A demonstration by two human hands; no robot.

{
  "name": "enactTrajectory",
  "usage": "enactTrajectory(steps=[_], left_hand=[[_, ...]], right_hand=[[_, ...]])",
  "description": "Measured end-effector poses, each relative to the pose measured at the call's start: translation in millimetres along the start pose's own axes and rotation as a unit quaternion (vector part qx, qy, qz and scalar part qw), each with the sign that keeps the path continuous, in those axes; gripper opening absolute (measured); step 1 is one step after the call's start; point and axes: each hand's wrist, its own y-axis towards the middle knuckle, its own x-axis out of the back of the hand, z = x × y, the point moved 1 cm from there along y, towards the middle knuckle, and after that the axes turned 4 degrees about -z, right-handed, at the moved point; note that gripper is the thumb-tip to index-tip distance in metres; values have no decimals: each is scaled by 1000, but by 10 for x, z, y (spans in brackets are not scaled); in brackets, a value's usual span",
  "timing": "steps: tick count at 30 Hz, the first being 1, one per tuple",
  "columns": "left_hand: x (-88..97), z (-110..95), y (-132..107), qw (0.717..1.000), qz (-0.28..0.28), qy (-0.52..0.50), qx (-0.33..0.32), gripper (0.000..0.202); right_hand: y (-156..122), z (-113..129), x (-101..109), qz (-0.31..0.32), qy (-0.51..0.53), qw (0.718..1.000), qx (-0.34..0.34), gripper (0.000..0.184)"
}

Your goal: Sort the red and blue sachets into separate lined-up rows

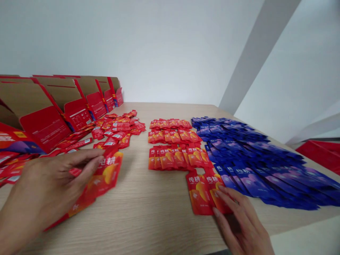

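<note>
My left hand point(53, 191) is closed around several red sachets point(106, 173) with orange fruit printed on them, held over the left part of the table. Lower right, my right hand point(241, 219) grips a red sachet point(214, 180) by its lower right part, thumb at the bottom edge and fingers on its front. That sachet lies beside another red sachet point(198, 194), at the front of overlapping rows of red sachets point(170, 157). To the right of these rows are overlapping rows of blue sachets point(252, 177), close to my right fingertips.
A loose heap of red sachets point(117, 129) lies on the left of the wooden table point(143, 216). Behind it stands a row of open red cardboard boxes point(79, 113). A white wall closes off the back. Something red point(321, 154) is beyond the table's right edge.
</note>
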Motion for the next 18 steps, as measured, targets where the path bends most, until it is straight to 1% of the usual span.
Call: enactTrajectory(steps=[1,2,3,4,5,6,7,8,9,10,11,12,13,14,15,16,17,18], left_hand=[[-104,-166,-23,999,-3,-45,21,40],[-263,-336,-51,991,50,-105,60,40],[-465,-501,-82,970,131,-182,97,42],[-688,-647,-112,939,196,-253,125,44],[-916,-760,-138,913,228,-305,148,42],[-1133,-838,-159,901,240,-324,159,39],[-1326,-882,-178,900,238,-329,159,35],[-1484,-899,-201,901,237,-330,153,31],[-1596,-897,-231,906,231,-326,143,31],[-1660,-882,-272,915,221,-315,124,34],[-1678,-862,-327,927,210,-296,96,39],[-1657,-842,-393,941,197,-269,53,44],[-1609,-825,-470,954,188,-233,-6,49],[-1549,-812,-552,960,187,-193,-76,57],[-1491,-800,-634,957,194,-156,-152,66],[-1445,-788,-709,945,205,-127,-221,78],[-1421,-776,-771,930,218,-105,-278,89],[-1422,-762,-819,916,229,-89,-318,95]], right_hand=[[-4,-1,-7,1,0,1000,-5,38],[-9,-1,-14,0,0,1000,-9,39],[-14,-2,-20,-1,-1,1000,-10,39],[-19,-3,-25,-2,-1,1000,-12,39],[-25,-4,-28,-3,-1,1000,-13,39],[-30,-6,-29,-3,0,1000,-14,40],[-36,-7,-26,-3,1,1000,-14,40],[-39,-8,-20,0,2,1000,-12,40],[-41,-8,-12,4,1,1000,-8,40],[-40,-7,-1,8,-3,1000,-2,41],[-35,-5,10,14,-10,1000,7,41],[-27,-2,22,25,-20,999,19,42],[-16,3,34,36,-30,998,34,43],[-3,7,44,47,-41,997,51,45],[10,11,53,59,-52,995,68,46],[24,14,59,74,-61,992,84,48],[37,15,64,87,-68,989,97,49],[48,13,68,99,-73,987,105,48]])
